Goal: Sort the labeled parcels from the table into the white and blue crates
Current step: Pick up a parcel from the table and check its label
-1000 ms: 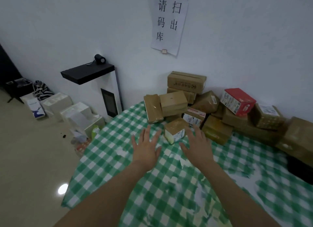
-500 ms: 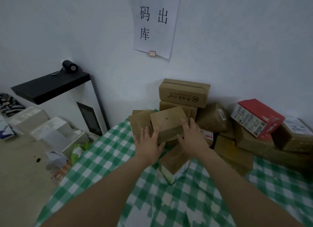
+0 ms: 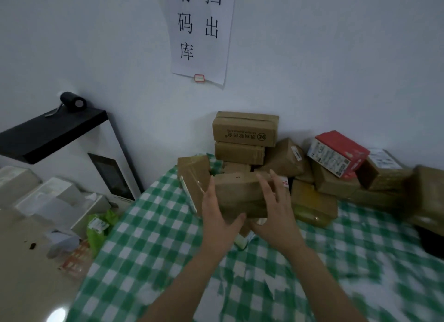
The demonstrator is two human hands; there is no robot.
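Observation:
A brown taped parcel (image 3: 236, 192) is lifted a little off the pile, held from both sides. My left hand (image 3: 217, 216) grips its left end with the thumb under the front edge. My right hand (image 3: 276, 208) grips its right end, fingers over the top. A smaller parcel with a white label (image 3: 242, 240) lies partly hidden under my hands. Behind them a pile of brown parcels (image 3: 245, 132) and a red box (image 3: 336, 152) leans against the wall. No white or blue crate is in view.
The green checked tablecloth (image 3: 156, 237) covers the table. A tall brown parcel (image 3: 192, 175) stands left of the held one. A black-topped white cabinet (image 3: 72, 139) and white boxes (image 3: 55, 201) sit on the floor at the left.
Both hands reached forward from over the cloth, closed on the brown parcel from the stack and drew it up and toward me. The view moved closer to the pile.

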